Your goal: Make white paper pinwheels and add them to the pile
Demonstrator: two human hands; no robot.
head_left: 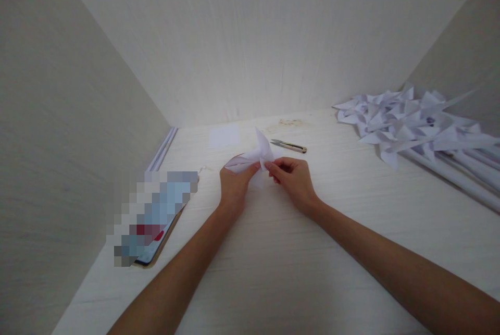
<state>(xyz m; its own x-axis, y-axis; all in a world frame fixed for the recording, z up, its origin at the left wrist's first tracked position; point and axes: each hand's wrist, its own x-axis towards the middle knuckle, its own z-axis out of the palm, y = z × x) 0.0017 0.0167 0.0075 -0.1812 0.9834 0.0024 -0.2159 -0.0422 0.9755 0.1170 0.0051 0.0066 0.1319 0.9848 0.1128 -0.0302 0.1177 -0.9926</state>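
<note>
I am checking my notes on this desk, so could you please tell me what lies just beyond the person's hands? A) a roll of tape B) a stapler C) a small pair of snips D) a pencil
C: a small pair of snips lies on the table just past the folded paper that the left hand and right hand hold between them.

White folded paper piece (pixel 255 157), pinwheel-like, creased; one pointed flap up toward 12 o'clock. Held off the tabletop, centre of view, pinched at both sides.
</note>
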